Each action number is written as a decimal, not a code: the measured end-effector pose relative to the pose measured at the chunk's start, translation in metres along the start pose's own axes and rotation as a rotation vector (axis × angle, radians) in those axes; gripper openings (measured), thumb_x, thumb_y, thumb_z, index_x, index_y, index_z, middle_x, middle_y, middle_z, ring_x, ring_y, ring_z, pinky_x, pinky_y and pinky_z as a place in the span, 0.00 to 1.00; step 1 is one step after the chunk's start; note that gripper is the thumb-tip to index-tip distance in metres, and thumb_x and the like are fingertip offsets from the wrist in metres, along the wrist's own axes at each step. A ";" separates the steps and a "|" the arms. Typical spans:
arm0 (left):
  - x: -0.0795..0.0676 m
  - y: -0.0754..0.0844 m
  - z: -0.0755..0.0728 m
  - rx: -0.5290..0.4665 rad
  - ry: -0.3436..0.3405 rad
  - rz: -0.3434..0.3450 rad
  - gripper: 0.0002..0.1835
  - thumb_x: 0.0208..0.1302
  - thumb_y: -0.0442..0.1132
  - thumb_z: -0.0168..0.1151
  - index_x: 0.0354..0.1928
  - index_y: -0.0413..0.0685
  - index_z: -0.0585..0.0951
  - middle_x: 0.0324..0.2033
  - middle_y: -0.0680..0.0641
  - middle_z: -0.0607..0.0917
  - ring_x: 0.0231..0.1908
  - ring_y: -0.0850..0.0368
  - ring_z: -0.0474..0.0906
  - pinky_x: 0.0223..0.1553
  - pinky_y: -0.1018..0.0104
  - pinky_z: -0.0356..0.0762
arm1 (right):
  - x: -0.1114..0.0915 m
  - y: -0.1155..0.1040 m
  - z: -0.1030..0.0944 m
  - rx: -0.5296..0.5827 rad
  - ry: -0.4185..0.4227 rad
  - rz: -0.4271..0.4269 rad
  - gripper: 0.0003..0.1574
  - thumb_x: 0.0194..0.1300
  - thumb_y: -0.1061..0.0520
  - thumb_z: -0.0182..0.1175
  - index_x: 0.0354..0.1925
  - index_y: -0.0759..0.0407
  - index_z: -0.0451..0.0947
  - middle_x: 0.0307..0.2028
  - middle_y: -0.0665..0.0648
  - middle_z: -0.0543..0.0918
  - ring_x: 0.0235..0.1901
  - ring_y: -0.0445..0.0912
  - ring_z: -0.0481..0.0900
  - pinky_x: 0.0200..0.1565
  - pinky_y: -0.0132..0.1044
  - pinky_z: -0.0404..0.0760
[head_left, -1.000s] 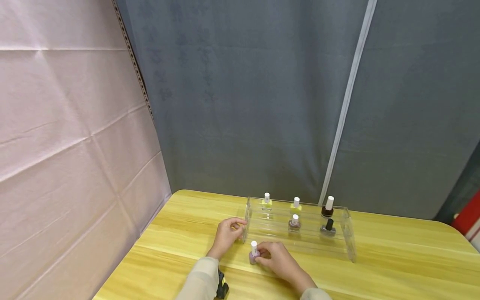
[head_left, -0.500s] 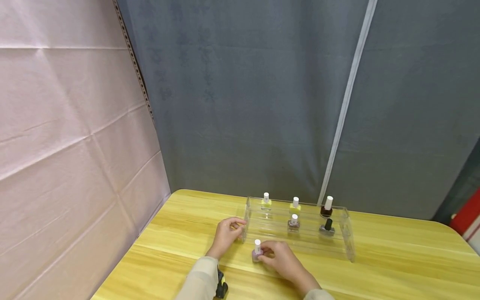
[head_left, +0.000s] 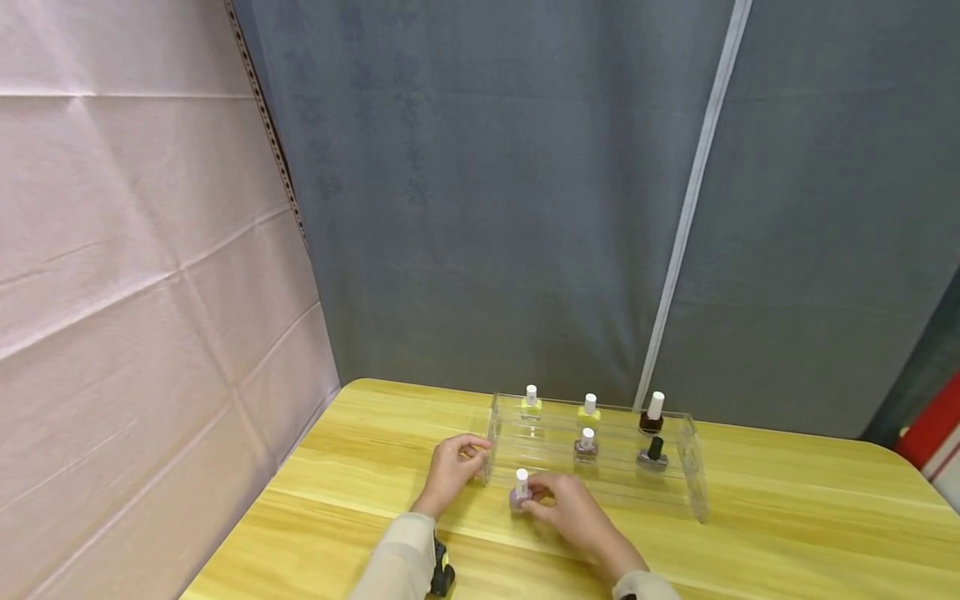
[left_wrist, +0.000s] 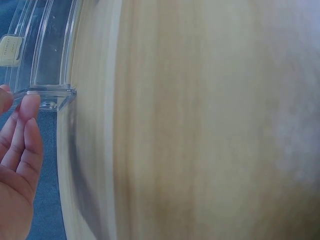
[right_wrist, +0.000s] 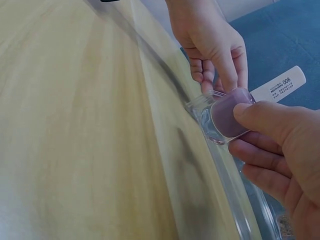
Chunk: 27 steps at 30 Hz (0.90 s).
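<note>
A lilac nail polish bottle (head_left: 519, 498) with a white cap is pinched between the thumb and fingers of my right hand (head_left: 570, 510). It is held upright at the front left of a clear acrylic display rack (head_left: 622, 493). In the right wrist view the bottle (right_wrist: 229, 114) shows its glass base, its cap (right_wrist: 280, 84) carrying printed text and "008". My left hand (head_left: 452, 468) grips the rack's left end panel (left_wrist: 50, 93) with thumb and fingertips.
On the rack's upper tier stand two yellow polish bottles (head_left: 531, 408) and a dark one (head_left: 651, 422). Lower sit a brownish bottle (head_left: 586, 451) and a black-capped one (head_left: 652, 458). The wooden table (head_left: 360, 467) meets a grey curtain (head_left: 480, 208) behind.
My right hand has carried the lilac polish bottle slightly right and up towards the rack's front. My left hand stays at the rack's left end.
</note>
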<state>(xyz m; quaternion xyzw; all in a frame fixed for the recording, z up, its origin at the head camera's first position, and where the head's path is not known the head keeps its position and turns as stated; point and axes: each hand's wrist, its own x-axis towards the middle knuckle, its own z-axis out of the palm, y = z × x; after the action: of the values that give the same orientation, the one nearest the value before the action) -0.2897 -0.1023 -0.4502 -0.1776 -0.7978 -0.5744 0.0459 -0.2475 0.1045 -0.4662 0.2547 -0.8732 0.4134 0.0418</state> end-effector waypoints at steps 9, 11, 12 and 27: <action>0.000 0.001 -0.001 -0.008 -0.004 -0.003 0.07 0.58 0.24 0.57 0.38 0.28 0.80 0.26 0.31 0.78 0.23 0.31 0.77 0.18 0.59 0.77 | 0.005 -0.001 -0.008 -0.043 0.019 0.006 0.15 0.54 0.60 0.65 0.41 0.64 0.79 0.35 0.54 0.84 0.33 0.41 0.80 0.39 0.38 0.80; 0.000 0.001 -0.001 -0.013 -0.006 -0.006 0.07 0.58 0.24 0.57 0.39 0.28 0.80 0.26 0.31 0.78 0.23 0.31 0.77 0.17 0.66 0.75 | 0.006 -0.001 -0.009 -0.047 0.027 0.003 0.14 0.54 0.61 0.65 0.41 0.64 0.79 0.35 0.54 0.84 0.33 0.41 0.80 0.39 0.38 0.80; 0.000 0.001 -0.001 -0.014 -0.007 -0.005 0.07 0.58 0.24 0.57 0.39 0.28 0.80 0.26 0.31 0.78 0.23 0.31 0.77 0.16 0.70 0.73 | 0.007 -0.001 -0.010 -0.052 0.031 -0.001 0.14 0.54 0.61 0.65 0.41 0.64 0.79 0.35 0.55 0.84 0.33 0.41 0.80 0.39 0.38 0.80; 0.000 0.001 -0.002 -0.033 -0.023 -0.009 0.07 0.58 0.24 0.57 0.39 0.29 0.80 0.26 0.31 0.78 0.24 0.30 0.77 0.15 0.76 0.68 | 0.015 0.002 -0.023 -0.093 0.093 -0.038 0.12 0.53 0.64 0.65 0.39 0.65 0.79 0.34 0.56 0.84 0.31 0.41 0.81 0.38 0.35 0.80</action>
<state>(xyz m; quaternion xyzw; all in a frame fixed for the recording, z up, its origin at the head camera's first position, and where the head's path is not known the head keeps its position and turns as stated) -0.2896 -0.1037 -0.4487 -0.1811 -0.7894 -0.5857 0.0312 -0.2647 0.1164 -0.4483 0.2496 -0.8835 0.3831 0.1021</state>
